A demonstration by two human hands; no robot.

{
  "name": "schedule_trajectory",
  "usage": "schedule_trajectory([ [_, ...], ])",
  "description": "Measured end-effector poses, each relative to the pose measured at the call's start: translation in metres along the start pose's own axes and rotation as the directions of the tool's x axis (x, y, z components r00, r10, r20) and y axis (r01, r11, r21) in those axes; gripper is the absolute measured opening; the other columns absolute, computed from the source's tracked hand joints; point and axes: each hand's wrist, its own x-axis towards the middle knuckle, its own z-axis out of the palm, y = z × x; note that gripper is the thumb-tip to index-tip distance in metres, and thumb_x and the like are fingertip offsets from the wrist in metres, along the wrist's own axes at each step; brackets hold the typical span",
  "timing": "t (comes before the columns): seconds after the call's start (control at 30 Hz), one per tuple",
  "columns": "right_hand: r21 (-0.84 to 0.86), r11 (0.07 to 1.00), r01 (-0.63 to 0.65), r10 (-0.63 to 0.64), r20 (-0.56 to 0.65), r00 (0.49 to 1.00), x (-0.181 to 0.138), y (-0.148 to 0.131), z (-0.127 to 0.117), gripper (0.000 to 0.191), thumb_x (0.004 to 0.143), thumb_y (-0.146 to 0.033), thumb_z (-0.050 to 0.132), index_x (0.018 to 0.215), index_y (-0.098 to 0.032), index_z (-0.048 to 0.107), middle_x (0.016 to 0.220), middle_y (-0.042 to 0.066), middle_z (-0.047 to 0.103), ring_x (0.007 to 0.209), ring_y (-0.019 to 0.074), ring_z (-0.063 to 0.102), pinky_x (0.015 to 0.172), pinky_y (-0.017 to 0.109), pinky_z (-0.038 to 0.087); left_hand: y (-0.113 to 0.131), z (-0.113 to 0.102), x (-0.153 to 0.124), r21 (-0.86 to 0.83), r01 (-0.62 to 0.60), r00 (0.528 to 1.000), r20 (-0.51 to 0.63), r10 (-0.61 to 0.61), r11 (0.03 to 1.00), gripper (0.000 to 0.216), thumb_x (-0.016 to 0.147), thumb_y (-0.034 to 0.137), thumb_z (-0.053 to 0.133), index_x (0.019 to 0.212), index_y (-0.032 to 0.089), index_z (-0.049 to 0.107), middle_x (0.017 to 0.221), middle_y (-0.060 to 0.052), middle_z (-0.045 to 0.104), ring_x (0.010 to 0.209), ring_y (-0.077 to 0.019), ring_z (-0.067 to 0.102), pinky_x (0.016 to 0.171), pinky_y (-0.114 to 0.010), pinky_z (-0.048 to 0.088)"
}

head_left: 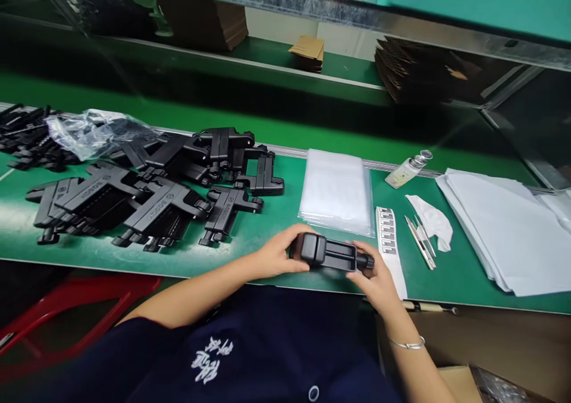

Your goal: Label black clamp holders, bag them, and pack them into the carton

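Observation:
A black plastic clamp holder with a slotted middle and a ribbed knob is held level above the front edge of the bench. My left hand grips its padded end, thumb in front and fingers behind. On the knob end, my right hand has thumb and fingers closed around it. Just beyond the holder lies a stack of clear plastic bags. Beside my right hand is a strip of printed labels. A pile of similar black holders lies to the left.
Crumpled plastic film covers part of the pile. At right are tweezers, a white cloth, a small bottle and white paper sheets. A metal-edged shelf hangs over the bench. A red stool stands lower left.

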Motion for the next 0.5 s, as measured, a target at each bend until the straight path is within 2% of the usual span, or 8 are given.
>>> schedule_trajectory([
  [0.07,0.011,1.0,0.02,-0.02,-0.039,0.999,-0.002,0.005,0.003,0.047,0.083,-0.036,0.069,0.126,-0.027,0.052,0.129,0.011,0.061,0.12,0.0246,0.059,0.097,0.045,0.053,0.001,-0.008,-0.001,0.144,-0.185,0.978,0.122,0.168,0.972,0.047,0.079,0.038,0.07,0.121,0.024,0.056,0.124,-0.013,0.063,0.119,-0.0281,0.057,0.106,-0.048,0.039],
  [0.13,-0.038,0.996,0.076,-0.079,-0.078,0.994,-0.003,0.008,0.004,0.045,0.083,-0.032,0.069,0.124,-0.027,0.054,0.131,0.011,0.061,0.125,0.025,0.056,0.103,0.048,0.048,0.001,-0.013,-0.003,0.235,-0.323,0.939,0.199,0.28,0.917,0.037,0.085,0.028,0.063,0.121,0.025,0.056,0.127,-0.012,0.062,0.127,-0.026,0.052,0.113,-0.05,0.029],
  [0.23,-0.112,0.983,0.145,-0.156,-0.096,0.983,-0.003,0.01,0.002,0.044,0.083,-0.028,0.068,0.124,-0.027,0.054,0.132,0.01,0.061,0.126,0.0252,0.054,0.107,0.05,0.045,0.003,-0.016,-0.006,0.314,-0.365,0.924,0.237,0.3,0.876,0.031,0.089,0.024,0.055,0.12,0.026,0.057,0.13,-0.011,0.062,0.13,-0.024,0.05,0.118,-0.052,0.018],
  [0.3,-0.12,0.982,0.144,-0.156,-0.094,0.983,-0.002,0.005,0.001,0.044,0.083,-0.029,0.069,0.125,-0.027,0.054,0.129,0.01,0.062,0.123,0.0255,0.057,0.103,0.048,0.049,0.006,-0.014,-0.009,0.313,-0.289,0.952,0.19,0.238,0.905,0.032,0.087,0.029,0.059,0.118,0.025,0.059,0.126,-0.01,0.064,0.126,-0.0255,0.053,0.117,-0.052,0.018],
  [0.37,-0.127,0.986,0.112,-0.12,-0.06,0.991,-0.002,-0.004,0.0,0.043,0.084,-0.035,0.068,0.124,-0.026,0.054,0.119,0.01,0.067,0.11,0.0252,0.065,0.091,0.042,0.057,0.008,-0.009,-0.01,0.24,-0.095,0.995,0.056,0.083,0.966,0.042,0.08,0.04,0.065,0.117,0.023,0.058,0.119,-0.01,0.066,0.116,-0.0275,0.059,0.11,-0.049,0.032],
  [0.4,-0.147,0.985,0.091,-0.097,-0.034,0.995,-0.002,-0.009,-0.001,0.042,0.086,-0.038,0.066,0.124,-0.025,0.054,0.112,0.01,0.069,0.102,0.0245,0.068,0.083,0.039,0.06,0.009,-0.007,-0.01,0.148,0.019,1.0,-0.025,-0.016,0.989,0.049,0.077,0.046,0.067,0.118,0.021,0.057,0.115,-0.01,0.066,0.109,-0.0276,0.061,0.103,-0.046,0.041],
  [0.47,-0.234,0.966,0.107,-0.11,0.0,0.994,-0.002,-0.02,-0.002,0.042,0.091,-0.042,0.057,0.128,-0.024,0.05,0.103,0.009,0.07,0.09,0.0234,0.071,0.072,0.035,0.061,0.008,-0.002,-0.009,-0.12,0.181,0.969,-0.15,-0.198,0.976,0.059,0.073,0.056,0.068,0.117,0.018,0.057,0.107,-0.009,0.066,0.098,-0.0263,0.062,0.087,-0.038,0.049],
  [0.5,-0.3,0.94,0.16,-0.165,0.007,0.986,-0.002,-0.024,-0.003,0.041,0.094,-0.041,0.053,0.13,-0.024,0.048,0.101,0.01,0.07,0.088,0.0236,0.07,0.071,0.036,0.06,0.006,0.0,-0.008,-0.257,0.213,0.948,-0.178,-0.262,0.943,0.061,0.072,0.059,0.067,0.116,0.018,0.057,0.105,-0.008,0.065,0.095,-0.0253,0.062,0.082,-0.035,0.05],
])
